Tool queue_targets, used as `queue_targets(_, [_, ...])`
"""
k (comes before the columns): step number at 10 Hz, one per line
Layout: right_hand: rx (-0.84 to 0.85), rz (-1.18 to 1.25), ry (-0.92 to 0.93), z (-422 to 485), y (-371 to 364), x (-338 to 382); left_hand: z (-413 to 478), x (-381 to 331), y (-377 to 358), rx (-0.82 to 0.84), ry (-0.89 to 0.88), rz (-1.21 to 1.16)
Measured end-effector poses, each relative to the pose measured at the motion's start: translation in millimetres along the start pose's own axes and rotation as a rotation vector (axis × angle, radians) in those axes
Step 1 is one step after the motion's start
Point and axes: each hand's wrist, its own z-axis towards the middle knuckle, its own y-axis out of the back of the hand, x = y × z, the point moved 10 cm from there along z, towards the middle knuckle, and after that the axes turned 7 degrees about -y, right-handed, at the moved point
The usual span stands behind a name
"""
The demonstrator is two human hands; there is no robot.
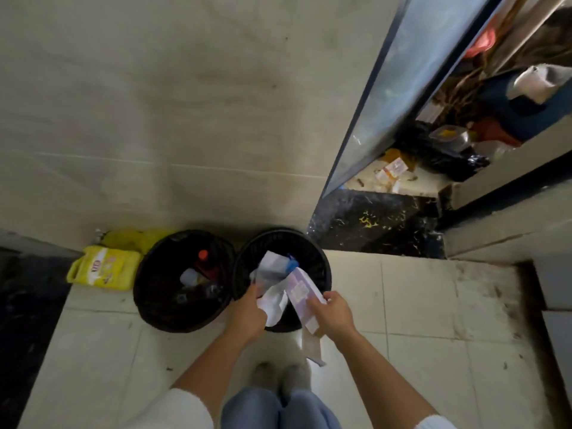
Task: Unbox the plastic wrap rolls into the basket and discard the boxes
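Two round black bins stand on the tiled floor by the wall. Over the right bin (pixel 315 252) my right hand (pixel 332 314) grips a long purple-and-white plastic wrap box (pixel 298 291), whose opened end flap hangs down toward my feet. My left hand (pixel 247 314) holds a flattened white box (pixel 274 300) above the same bin's near rim. Inside that bin lie more white cardboard and a blue piece. No loose roll or basket is in view.
The left bin (pixel 154 274) holds a red-capped bottle and other rubbish. A yellow jug (pixel 103 267) lies at its left against the wall. An open glass door (pixel 387 88) at the right leads to a cluttered space with black bags. My feet are just below the bins.
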Motion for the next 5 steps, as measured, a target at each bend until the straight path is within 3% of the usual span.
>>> queue_targets(2, [-0.029,-0.082,0.075,48,-18,0,34,18,-19,-0.031,-0.027,-0.020])
queue_targets(3, [0.011,-0.107,0.071,23,-12,11,15,3,-6,-0.013,-0.022,-0.008])
queue_targets(5, [0.028,-0.181,0.190,-89,37,87,-57,-105,63,-0.029,-0.178,0.081])
